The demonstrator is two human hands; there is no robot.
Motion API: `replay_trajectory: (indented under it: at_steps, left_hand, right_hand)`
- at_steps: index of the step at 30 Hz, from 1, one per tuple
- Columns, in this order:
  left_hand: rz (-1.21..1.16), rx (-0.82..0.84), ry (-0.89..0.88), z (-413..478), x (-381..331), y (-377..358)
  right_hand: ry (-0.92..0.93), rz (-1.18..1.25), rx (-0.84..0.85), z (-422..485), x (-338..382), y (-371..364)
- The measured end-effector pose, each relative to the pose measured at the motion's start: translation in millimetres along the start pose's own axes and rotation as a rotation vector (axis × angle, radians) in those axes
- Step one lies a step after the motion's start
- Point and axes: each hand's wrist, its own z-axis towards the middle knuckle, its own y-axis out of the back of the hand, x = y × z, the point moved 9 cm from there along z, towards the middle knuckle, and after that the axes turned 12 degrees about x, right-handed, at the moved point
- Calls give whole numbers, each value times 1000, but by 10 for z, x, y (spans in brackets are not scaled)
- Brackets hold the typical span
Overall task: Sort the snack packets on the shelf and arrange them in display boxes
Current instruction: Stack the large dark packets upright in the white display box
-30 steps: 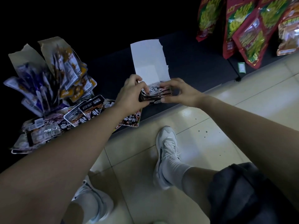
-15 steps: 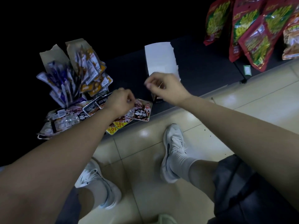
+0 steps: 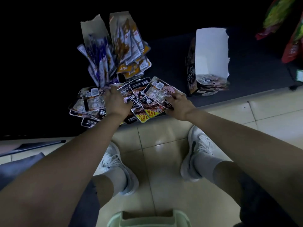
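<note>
I log both hands back from the box (image 3: 211, 51) at the pile (image 3: 91, 102): right hand (image 3: 178, 104) pinches a packet (image 3: 161, 92), fingers of the left hand (image 3: 116, 103) unreadable; next batch likely.

The loose packets (image 3: 141, 99) lie left of the display box (image 3: 211, 51) (both on the shelf (image 3: 170, 61)).

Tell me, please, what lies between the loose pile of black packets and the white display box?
Nothing: the head view shows only bare dark shelf between the packet pile and the display box.
</note>
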Motion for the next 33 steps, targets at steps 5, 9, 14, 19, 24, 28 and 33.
replay_trajectory:
  at_steps: [5, 9, 14, 19, 24, 28, 33]
  left_hand:
    - [-371, 74, 96, 206, 12, -124]
    - [-452, 168, 111, 243, -81, -297]
    - [-348, 200, 131, 221, -141, -293]
    - [-335, 116, 170, 106, -15, 81]
    - [-448, 101, 216, -176, 189, 364]
    - [-598, 124, 206, -411, 149, 466]
    - [-617, 242, 130, -638, -152, 482]
  right_hand:
    - [4, 70, -56, 77, -48, 95]
    - [81, 165, -58, 55, -94, 78]
    - [128, 167, 33, -15, -104, 37]
    - [46, 199, 137, -112, -91, 5]
    - [25, 714, -20, -290, 74, 210]
    - [9, 1164, 323, -556, 465, -19]
    - [139, 1366, 15, -725, 480, 250]
